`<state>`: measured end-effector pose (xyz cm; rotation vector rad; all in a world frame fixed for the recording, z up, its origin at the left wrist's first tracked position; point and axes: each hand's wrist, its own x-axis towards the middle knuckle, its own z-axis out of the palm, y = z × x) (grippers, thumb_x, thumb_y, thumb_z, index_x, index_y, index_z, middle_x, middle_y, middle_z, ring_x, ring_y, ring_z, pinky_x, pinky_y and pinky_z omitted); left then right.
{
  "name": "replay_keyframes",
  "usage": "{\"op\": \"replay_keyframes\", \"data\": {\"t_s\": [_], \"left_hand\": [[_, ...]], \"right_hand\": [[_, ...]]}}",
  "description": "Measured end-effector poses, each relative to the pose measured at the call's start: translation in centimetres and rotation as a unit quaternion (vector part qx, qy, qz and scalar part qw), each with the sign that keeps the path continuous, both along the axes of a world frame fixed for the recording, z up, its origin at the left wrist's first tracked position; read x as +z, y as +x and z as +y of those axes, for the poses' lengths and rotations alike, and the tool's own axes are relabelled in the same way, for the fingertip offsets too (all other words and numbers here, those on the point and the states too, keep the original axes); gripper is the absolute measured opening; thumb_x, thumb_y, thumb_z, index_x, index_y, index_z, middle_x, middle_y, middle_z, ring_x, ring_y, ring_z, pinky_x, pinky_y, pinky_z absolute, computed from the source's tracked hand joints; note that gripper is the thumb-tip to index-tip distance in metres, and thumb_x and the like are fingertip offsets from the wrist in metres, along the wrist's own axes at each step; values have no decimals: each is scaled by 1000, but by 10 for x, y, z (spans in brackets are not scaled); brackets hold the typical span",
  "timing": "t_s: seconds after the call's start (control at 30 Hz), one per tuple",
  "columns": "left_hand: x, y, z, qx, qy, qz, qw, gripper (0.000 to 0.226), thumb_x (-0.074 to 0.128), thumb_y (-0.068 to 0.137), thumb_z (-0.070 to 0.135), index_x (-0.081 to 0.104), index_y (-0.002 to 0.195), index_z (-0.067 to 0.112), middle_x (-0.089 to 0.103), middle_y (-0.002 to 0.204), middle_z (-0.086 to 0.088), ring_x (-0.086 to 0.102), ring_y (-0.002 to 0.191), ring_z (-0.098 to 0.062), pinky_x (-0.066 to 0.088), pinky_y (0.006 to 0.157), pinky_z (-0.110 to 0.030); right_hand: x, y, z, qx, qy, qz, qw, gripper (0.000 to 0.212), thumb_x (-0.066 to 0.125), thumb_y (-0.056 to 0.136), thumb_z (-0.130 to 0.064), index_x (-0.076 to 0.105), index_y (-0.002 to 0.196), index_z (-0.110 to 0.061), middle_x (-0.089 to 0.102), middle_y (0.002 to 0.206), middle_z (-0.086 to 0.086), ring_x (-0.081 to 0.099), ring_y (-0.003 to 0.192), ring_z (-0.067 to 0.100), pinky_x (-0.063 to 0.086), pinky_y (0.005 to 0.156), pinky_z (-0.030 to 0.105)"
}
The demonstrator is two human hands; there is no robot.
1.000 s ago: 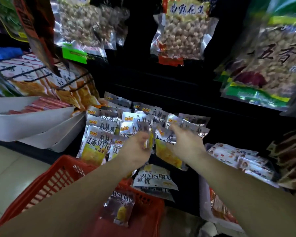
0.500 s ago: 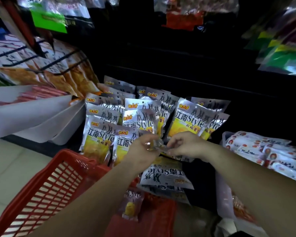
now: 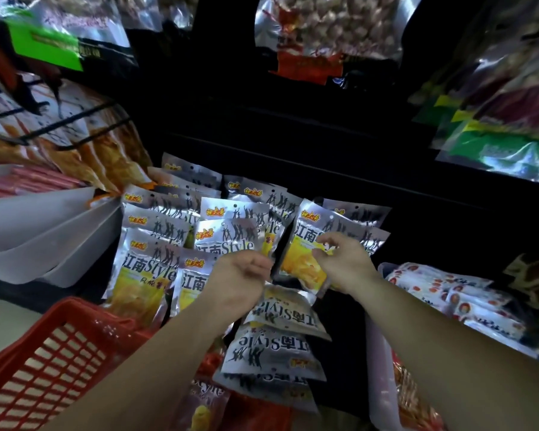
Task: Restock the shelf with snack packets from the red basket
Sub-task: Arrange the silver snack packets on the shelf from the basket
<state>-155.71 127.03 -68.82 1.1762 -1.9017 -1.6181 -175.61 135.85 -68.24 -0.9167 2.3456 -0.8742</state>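
Silver and yellow snack packets (image 3: 150, 269) stand in rows on the low shelf. Both hands are at one upright packet (image 3: 302, 269) at the right end of the rows. My right hand (image 3: 344, 264) curls its fingers over that packet's front. My left hand (image 3: 240, 281) has its fingers curled at the packet's lower left edge, its fingertips hidden by the back of the hand. Below the hands, three packets (image 3: 277, 346) lie upside down, overlapping the far edge of the red basket (image 3: 44, 362). One more packet (image 3: 203, 405) lies inside the basket.
White trays (image 3: 44, 231) with red sausage packs jut out at the left. Orange snacks (image 3: 75, 144) hang on black pegs above them. A bin of red and white packets (image 3: 442, 293) sits at the right. Large bags of nuts (image 3: 324, 32) hang overhead.
The view tilted down, then back up a little. My hands met in front of the rows, then moved apart, and a packet now stands upright between them at the right end.
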Motion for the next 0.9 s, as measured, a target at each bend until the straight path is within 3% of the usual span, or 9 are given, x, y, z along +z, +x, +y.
{"op": "replay_keyframes", "data": {"t_s": [0.1, 0.2, 0.3, 0.33, 0.43, 0.57, 0.7, 0.8, 0.9], "left_hand": [[-7, -12, -2, 122, 180, 87, 972, 32, 60, 90, -15, 77, 95, 12, 72, 93, 0, 66, 75, -4, 53, 69, -18], [-11, -19, -7, 131, 215, 107, 962, 34, 60, 91, -18, 77, 94, 12, 73, 100, -3, 69, 77, 1, 54, 69, -9], [-10, -24, -6, 111, 181, 99, 972, 34, 64, 91, -15, 78, 93, 16, 76, 101, -2, 71, 97, -14, 57, 95, -25], [-11, -24, -7, 107, 157, 86, 978, 35, 65, 91, -14, 79, 93, 18, 77, 101, -2, 71, 100, -15, 56, 97, -26], [-10, -21, -2, 96, 125, 69, 985, 37, 65, 93, -8, 78, 91, 28, 77, 97, 8, 70, 90, 1, 53, 81, -6], [-8, -13, 4, 63, 79, 61, 993, 36, 64, 95, -8, 76, 88, 25, 75, 96, 6, 67, 82, 10, 54, 81, -7], [-1, -5, 3, 40, 37, 31, 998, 31, 64, 96, -5, 80, 96, 21, 77, 97, 5, 69, 75, -2, 55, 64, -16], [9, 0, 0, 54, 19, 41, 998, 29, 66, 94, -3, 80, 91, 22, 79, 90, 6, 72, 81, -5, 58, 72, -17], [28, 4, 4, 65, 16, 44, 997, 33, 64, 95, -3, 79, 89, 26, 77, 90, 11, 70, 81, 1, 52, 66, -9]], "right_hand": [[-2, -29, -4, 39, 40, 151, 987, 45, 68, 97, -39, 60, 140, -30, 51, 145, -2, 52, 134, 20, 47, 105, 32], [-1, -49, -3, 80, 106, 201, 970, 64, 70, 95, -41, 45, 154, -32, 36, 162, -2, 26, 153, 22, 38, 119, 43], [-7, -55, -1, 46, 56, 152, 986, 66, 73, 95, -35, 47, 154, -27, 46, 153, 0, 39, 145, 24, 44, 111, 39], [-10, -55, -1, 31, 42, 165, 985, 62, 74, 94, -31, 50, 151, -24, 50, 148, 2, 43, 141, 26, 46, 108, 39], [-14, -57, 0, 2, 46, 220, 974, 45, 72, 95, -20, 61, 138, -20, 59, 132, 5, 54, 128, 29, 53, 96, 42], [-9, -58, -3, -30, 5, 196, 980, 11, 69, 97, -18, 74, 107, -19, 57, 108, -2, 63, 102, 25, 55, 82, 36], [10, -51, -11, -47, -79, 190, 977, 13, 71, 97, -19, 82, 101, -24, 67, 109, -7, 65, 100, 20, 56, 82, 37], [34, -39, -17, -48, -96, 163, 981, 9, 71, 96, -24, 79, 97, -30, 72, 101, -12, 69, 95, 19, 60, 80, 40], [64, -19, -15, 19, -110, 80, 991, 11, 67, 99, -14, 67, 101, -25, 72, 90, -5, 70, 87, 23, 59, 77, 40]]}}
